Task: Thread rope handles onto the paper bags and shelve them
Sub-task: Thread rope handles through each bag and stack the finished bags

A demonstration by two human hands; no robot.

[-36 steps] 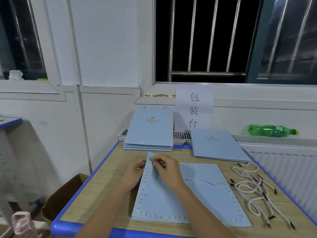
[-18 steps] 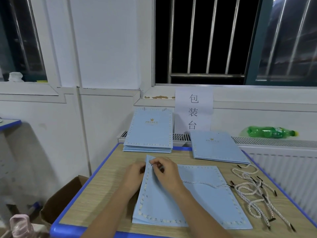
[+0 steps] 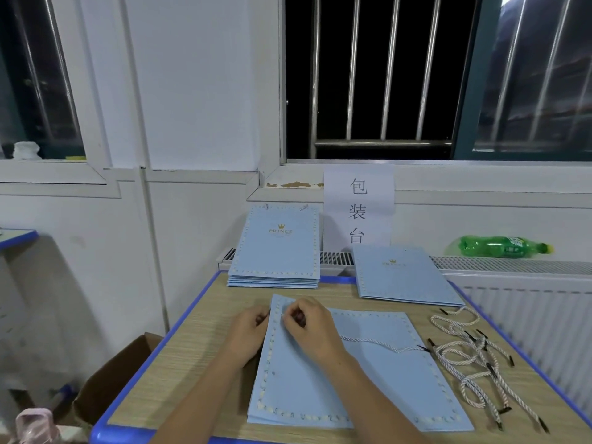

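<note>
A flat light-blue paper bag (image 3: 368, 389) with a white stitched border lies in front of me on the wooden table (image 3: 198, 363). My left hand (image 3: 248, 331) holds the bag's raised left edge near its top corner. My right hand (image 3: 312, 326) pinches the end of a white twisted rope handle (image 3: 381, 345) at that same corner; the rope trails right across the bag to its black tip. The hole itself is hidden by my fingers. Several loose rope handles (image 3: 471, 360) lie tangled at the table's right side.
A stack of blue bags (image 3: 278, 251) sits at the table's back left and a thinner stack (image 3: 403, 275) at the back right. A green bottle (image 3: 503, 247) lies on the radiator. A paper sign (image 3: 358, 208) hangs behind. An open cardboard box (image 3: 112, 382) stands on the floor at left.
Both hands stay at the bag's top-left corner, shifted slightly. The bag's left edge is lifted a little more, and the rope lies much as before.
</note>
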